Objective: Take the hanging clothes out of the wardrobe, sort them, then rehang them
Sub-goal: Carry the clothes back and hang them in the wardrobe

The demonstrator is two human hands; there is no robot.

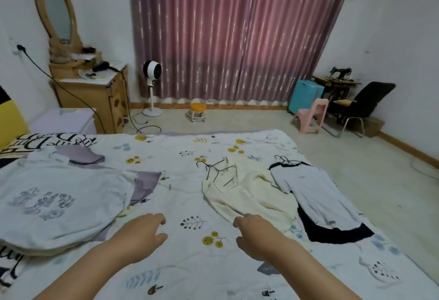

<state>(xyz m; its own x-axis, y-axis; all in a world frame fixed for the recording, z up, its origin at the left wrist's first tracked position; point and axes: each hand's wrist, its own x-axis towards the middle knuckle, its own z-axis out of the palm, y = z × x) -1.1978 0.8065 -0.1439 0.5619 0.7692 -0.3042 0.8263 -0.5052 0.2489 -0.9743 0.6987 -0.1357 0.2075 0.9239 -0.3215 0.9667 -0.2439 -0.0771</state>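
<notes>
A cream top (pixel 247 193) lies flat on the bed (pixel 190 204) with black wire hangers (pixel 213 169) at its collar. To its right lies a pale blue-white garment (pixel 313 195) on black hangers (pixel 285 159), with a black garment (pixel 337 231) under it. My right hand (pixel 256 233) is at the cream top's lower hem, fingers curled at the fabric edge; whether it pinches the hem is unclear. My left hand (pixel 142 231) hovers over the bare sheet, fingers loosely curled, holding nothing.
A folded quilt (pixel 59 200) and pillows fill the bed's left side. Beyond the bed are a wooden dresser with mirror (pixel 90 86), a standing fan (pixel 152 79), an orange stool (pixel 197 109), a pink chair (pixel 311 114), a black chair (pixel 363 102) and purple curtains (pixel 232 33).
</notes>
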